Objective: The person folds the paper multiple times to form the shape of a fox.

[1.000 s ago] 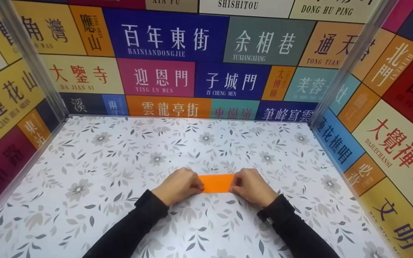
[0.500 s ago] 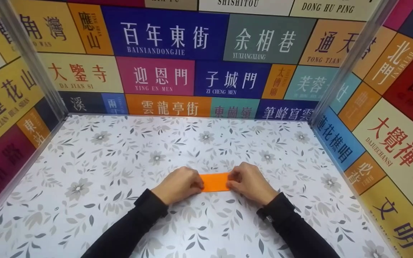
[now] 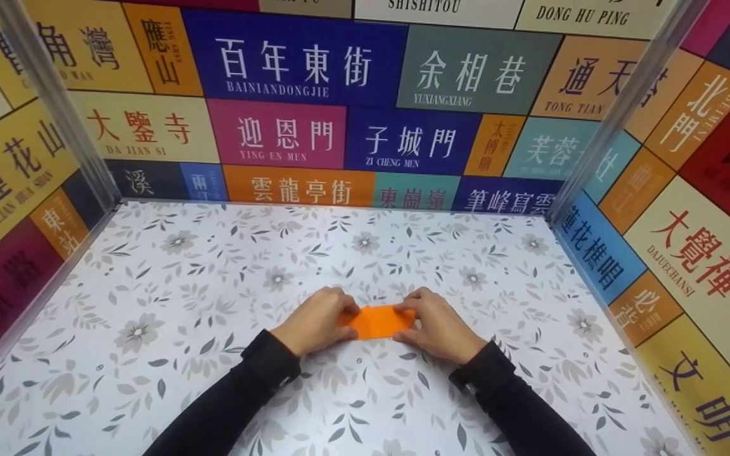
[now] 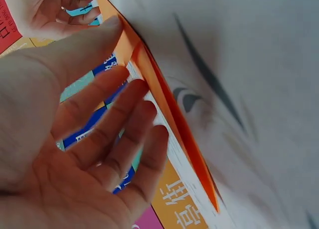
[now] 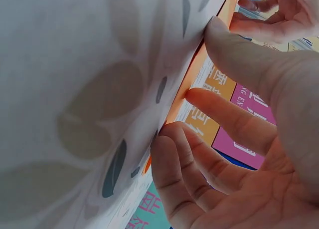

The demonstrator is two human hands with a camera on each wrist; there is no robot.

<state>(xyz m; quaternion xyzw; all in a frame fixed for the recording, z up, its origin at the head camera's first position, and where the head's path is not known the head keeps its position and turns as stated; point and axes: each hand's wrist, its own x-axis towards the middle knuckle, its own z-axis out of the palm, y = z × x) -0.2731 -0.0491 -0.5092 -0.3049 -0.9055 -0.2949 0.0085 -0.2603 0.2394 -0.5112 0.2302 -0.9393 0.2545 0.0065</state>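
Plain black was worn: a left sleeve (image 3: 216, 405) at the lower left of the head view, a right sleeve (image 3: 526, 405) at the lower right, each topped by a broad black band (image 3: 270, 360).

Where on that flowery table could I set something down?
The tabletop is bare beyond the left hand and right hand up to the back wall, and from each sleeve to its side wall. Crowded: between the hands, around the orange paper.

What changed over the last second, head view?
The left hand and right hand have each spread thumb from fingers, uncovering more of the orange paper's ends. A line now shows across it, nearer the left hand. No let-go visible. Same: the paper's rough spot on the patterned table.
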